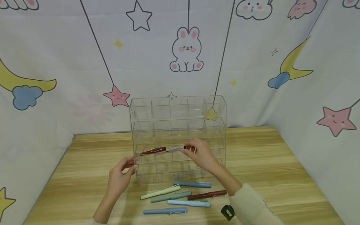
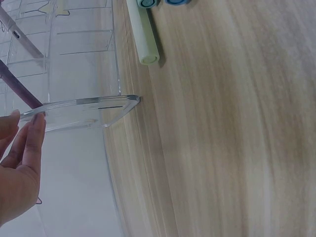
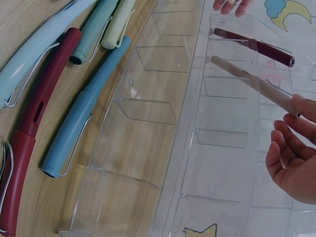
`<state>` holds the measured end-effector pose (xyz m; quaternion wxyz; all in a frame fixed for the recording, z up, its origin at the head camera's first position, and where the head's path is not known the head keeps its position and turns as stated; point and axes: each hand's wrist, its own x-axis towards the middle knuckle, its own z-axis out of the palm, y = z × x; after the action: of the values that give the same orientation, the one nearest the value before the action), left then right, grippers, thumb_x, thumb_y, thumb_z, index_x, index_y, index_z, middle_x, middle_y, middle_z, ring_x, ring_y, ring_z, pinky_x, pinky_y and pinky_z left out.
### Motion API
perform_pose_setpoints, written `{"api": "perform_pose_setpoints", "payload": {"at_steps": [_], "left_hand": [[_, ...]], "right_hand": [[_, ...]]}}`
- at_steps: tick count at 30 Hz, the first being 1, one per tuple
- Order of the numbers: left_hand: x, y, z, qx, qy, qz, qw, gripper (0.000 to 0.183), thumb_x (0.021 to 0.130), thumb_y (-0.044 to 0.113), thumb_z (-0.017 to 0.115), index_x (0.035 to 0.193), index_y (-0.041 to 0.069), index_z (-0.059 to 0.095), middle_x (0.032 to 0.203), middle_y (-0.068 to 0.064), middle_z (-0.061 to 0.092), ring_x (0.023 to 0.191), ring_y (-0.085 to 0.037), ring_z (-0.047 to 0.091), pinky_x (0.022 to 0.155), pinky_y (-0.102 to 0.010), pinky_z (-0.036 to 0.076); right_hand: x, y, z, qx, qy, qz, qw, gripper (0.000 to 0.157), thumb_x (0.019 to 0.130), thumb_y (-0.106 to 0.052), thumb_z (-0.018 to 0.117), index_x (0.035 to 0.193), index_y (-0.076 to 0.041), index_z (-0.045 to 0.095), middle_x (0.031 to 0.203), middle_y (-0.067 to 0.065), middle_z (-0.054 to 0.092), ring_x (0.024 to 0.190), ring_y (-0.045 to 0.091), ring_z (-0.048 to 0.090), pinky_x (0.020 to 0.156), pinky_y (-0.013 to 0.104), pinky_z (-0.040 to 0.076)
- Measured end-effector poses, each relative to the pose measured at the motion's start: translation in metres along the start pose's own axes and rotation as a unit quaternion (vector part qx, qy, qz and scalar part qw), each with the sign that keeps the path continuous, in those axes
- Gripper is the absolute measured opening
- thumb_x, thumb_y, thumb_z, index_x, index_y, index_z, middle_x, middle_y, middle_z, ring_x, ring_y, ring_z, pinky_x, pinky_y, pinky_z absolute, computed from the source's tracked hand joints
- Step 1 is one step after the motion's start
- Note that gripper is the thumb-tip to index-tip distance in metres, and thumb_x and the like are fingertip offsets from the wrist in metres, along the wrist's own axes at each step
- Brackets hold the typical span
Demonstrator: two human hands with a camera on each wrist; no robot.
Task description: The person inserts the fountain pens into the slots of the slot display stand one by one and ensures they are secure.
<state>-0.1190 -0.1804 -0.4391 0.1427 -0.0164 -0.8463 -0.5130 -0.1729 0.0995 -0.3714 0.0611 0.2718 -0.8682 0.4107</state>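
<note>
A clear acrylic pen rack (image 1: 180, 128) with tiered compartments stands upright on the table. My left hand (image 1: 119, 178) pinches its left side panel low down, thumb in front and fingers behind. My right hand (image 1: 201, 154) pinches the capped end of a pale greyish-pink pen (image 3: 279, 96) between thumb and fingertips. The pen's other end reaches into a compartment in the second row from the bottom. A dark red pen (image 1: 152, 151) lies slanted in that row, just left of the pale one.
In front of the rack, several pens lie on the wooden table (image 1: 253, 150): a pale green pen (image 1: 160, 192), a teal one (image 1: 171, 196), a dark red one (image 1: 205, 195) and blue ones (image 1: 164, 211). A small black object (image 1: 227, 212) is by the right sleeve. A printed curtain (image 1: 84, 68) hangs behind.
</note>
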Motion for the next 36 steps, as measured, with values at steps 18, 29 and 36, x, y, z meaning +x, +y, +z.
{"api": "perform_pose_setpoints", "payload": {"at_steps": [18, 29, 36], "left_hand": [[0.001, 0.001, -0.001, 0.006, -0.001, -0.001, 1.0, 0.028, 0.084, -0.005, 0.062, 0.111, -0.005, 0.059, 0.096, -0.016, 0.063, 0.089, -0.027, 0.062, 0.066, -0.022, 0.056], [0.0, 0.001, -0.001, 0.006, -0.002, 0.002, 1.0, 0.028, 0.084, -0.005, 0.061, 0.112, -0.005, 0.059, 0.096, -0.017, 0.063, 0.089, -0.03, 0.062, 0.066, -0.024, 0.056], [-0.001, 0.001, 0.0, 0.005, -0.002, -0.001, 1.0, 0.028, 0.083, -0.006, 0.062, 0.112, -0.005, 0.058, 0.097, -0.018, 0.063, 0.09, -0.032, 0.061, 0.066, -0.024, 0.056]], "right_hand": [[-0.007, 0.008, -0.018, 0.039, -0.031, 0.014, 0.999, 0.021, 0.085, -0.017, 0.066, 0.101, -0.003, 0.066, 0.089, 0.004, 0.062, 0.073, 0.013, 0.053, 0.062, 0.024, 0.05], [-0.033, 0.033, -0.043, 0.064, -0.173, 0.005, 0.983, 0.011, 0.083, -0.008, 0.067, 0.093, -0.004, 0.067, 0.084, 0.004, 0.064, 0.074, 0.009, 0.057, 0.063, 0.026, 0.053], [-0.061, 0.053, -0.045, 0.088, -0.249, 0.036, 0.964, 0.009, 0.082, -0.007, 0.067, 0.091, -0.005, 0.066, 0.082, 0.001, 0.062, 0.071, 0.008, 0.055, 0.062, 0.025, 0.052]]}}
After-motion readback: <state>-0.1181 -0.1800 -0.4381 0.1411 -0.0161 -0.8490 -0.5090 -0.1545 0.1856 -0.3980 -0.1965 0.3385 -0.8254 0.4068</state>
